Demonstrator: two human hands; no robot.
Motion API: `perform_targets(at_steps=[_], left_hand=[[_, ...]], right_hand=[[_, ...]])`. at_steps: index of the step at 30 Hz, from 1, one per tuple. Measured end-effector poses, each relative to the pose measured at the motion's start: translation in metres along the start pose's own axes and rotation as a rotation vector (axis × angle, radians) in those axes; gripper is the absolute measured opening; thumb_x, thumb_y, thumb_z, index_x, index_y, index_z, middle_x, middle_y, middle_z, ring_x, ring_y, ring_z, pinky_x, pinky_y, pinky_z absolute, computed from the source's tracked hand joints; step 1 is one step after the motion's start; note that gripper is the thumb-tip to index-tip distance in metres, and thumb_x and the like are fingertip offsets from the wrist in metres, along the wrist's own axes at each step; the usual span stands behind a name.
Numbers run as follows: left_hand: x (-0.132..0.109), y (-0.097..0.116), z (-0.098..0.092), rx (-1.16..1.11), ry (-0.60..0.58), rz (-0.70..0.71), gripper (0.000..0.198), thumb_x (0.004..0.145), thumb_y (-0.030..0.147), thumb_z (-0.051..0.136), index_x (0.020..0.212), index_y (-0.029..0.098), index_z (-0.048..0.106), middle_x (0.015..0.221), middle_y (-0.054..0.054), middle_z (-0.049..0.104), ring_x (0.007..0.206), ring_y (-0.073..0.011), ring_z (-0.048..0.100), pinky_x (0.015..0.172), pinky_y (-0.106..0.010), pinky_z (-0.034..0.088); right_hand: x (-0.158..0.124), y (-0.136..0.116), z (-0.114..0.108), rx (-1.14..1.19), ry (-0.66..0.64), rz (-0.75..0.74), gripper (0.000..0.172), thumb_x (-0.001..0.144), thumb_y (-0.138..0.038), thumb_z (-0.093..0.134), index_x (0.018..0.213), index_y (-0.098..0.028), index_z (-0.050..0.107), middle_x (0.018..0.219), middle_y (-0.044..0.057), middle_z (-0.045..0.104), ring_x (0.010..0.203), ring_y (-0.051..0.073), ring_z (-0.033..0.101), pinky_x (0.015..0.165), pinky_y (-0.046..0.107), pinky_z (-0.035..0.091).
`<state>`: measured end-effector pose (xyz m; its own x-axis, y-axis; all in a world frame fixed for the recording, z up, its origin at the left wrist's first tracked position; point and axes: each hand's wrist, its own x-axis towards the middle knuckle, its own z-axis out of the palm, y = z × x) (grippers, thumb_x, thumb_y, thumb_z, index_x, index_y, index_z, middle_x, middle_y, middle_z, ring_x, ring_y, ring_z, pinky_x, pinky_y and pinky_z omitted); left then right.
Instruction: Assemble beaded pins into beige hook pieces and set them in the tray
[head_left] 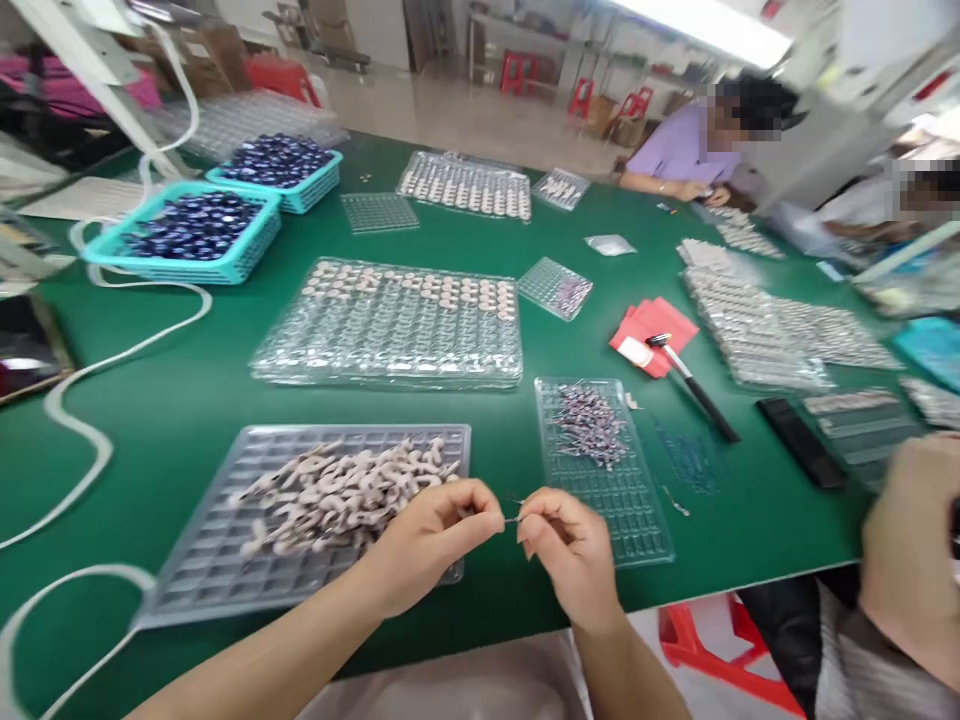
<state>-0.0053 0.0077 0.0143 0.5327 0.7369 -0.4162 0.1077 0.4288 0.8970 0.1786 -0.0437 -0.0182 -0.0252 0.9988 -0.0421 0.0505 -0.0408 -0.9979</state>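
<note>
My left hand [442, 535] pinches a thin, dark, pin-like piece [512, 519] between thumb and forefinger. It spans the small gap to my right hand [570, 550], whose thumb and fingertips are also closed on its other end. The exact kind of this small piece cannot be made out. Beneath and left of my left hand lies a grey compartment tray [202, 540] with a heap of pale, curved parts [345, 495]. Beside my right hand is a clear plastic tray [622, 515] bearing a pile of small purplish parts with thin stems [589, 425].
A large clear blister tray [390, 340] holds rows of pale parts. Two turquoise baskets [251, 250] of dark blue pieces stand back left. A hammer [694, 385] lies beside red packets [660, 330] at right. A white cable [112, 430] crosses the left side. Co-workers [686, 145] sit along the right.
</note>
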Motion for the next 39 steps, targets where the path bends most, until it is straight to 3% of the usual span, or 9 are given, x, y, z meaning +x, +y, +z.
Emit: perform_targets(at_steps=[8, 16, 25, 30, 34, 39], left_hand=[[0.002, -0.011, -0.004, 0.017, -0.07, 0.019, 0.043, 0.083, 0.057, 0.058, 0.074, 0.015, 0.053, 0.064, 0.004, 0.033, 0.058, -0.0048, 0.028, 0.055, -0.018, 0.024], [0.004, -0.008, -0.001, 0.006, -0.04, 0.071, 0.037, 0.08, 0.048, 0.062, 0.07, 0.013, 0.051, 0.066, 0.003, 0.041, 0.062, -0.0054, 0.036, 0.059, -0.018, 0.029], [0.005, -0.008, -0.003, -0.118, -0.023, 0.067, 0.036, 0.077, 0.044, 0.067, 0.069, 0.013, 0.049, 0.063, 0.004, 0.041, 0.056, -0.003, 0.033, 0.054, -0.018, 0.026], [0.004, -0.007, -0.002, -0.32, -0.058, -0.033, 0.028, 0.077, 0.036, 0.067, 0.088, 0.013, 0.055, 0.069, 0.005, 0.043, 0.056, -0.0014, 0.036, 0.054, -0.018, 0.026], [0.006, -0.006, -0.001, -0.455, -0.08, -0.068, 0.038, 0.072, 0.025, 0.067, 0.107, 0.011, 0.058, 0.083, 0.0, 0.051, 0.062, -0.0026, 0.049, 0.06, -0.019, 0.036], [0.007, -0.013, 0.002, -0.312, -0.077, 0.021, 0.043, 0.088, 0.041, 0.057, 0.116, 0.009, 0.056, 0.095, -0.006, 0.06, 0.064, -0.0054, 0.057, 0.06, -0.021, 0.046]], right_hand=[[0.003, -0.003, 0.001, 0.105, 0.003, 0.062, 0.021, 0.087, -0.033, 0.064, 0.076, -0.016, 0.063, 0.066, -0.001, 0.058, 0.054, 0.007, 0.05, 0.051, 0.02, 0.039], [0.002, 0.01, -0.001, 0.194, -0.019, 0.025, 0.02, 0.089, -0.034, 0.065, 0.08, -0.016, 0.064, 0.067, 0.0, 0.059, 0.055, 0.008, 0.051, 0.053, 0.02, 0.04], [0.002, 0.021, -0.009, 0.181, -0.019, -0.032, 0.02, 0.093, -0.033, 0.059, 0.083, -0.016, 0.062, 0.067, 0.001, 0.055, 0.059, 0.011, 0.052, 0.055, 0.024, 0.042], [0.002, 0.021, -0.01, 0.187, -0.005, -0.044, 0.018, 0.095, -0.032, 0.058, 0.086, -0.017, 0.062, 0.07, 0.001, 0.056, 0.06, 0.011, 0.052, 0.056, 0.024, 0.043], [0.002, 0.021, -0.008, 0.195, 0.029, -0.082, 0.012, 0.095, -0.027, 0.058, 0.091, -0.018, 0.064, 0.078, 0.002, 0.059, 0.065, 0.01, 0.054, 0.06, 0.023, 0.045], [0.0, 0.019, -0.007, 0.159, 0.062, -0.121, 0.012, 0.095, -0.024, 0.057, 0.09, -0.018, 0.065, 0.085, 0.004, 0.06, 0.071, 0.011, 0.056, 0.063, 0.024, 0.047]])
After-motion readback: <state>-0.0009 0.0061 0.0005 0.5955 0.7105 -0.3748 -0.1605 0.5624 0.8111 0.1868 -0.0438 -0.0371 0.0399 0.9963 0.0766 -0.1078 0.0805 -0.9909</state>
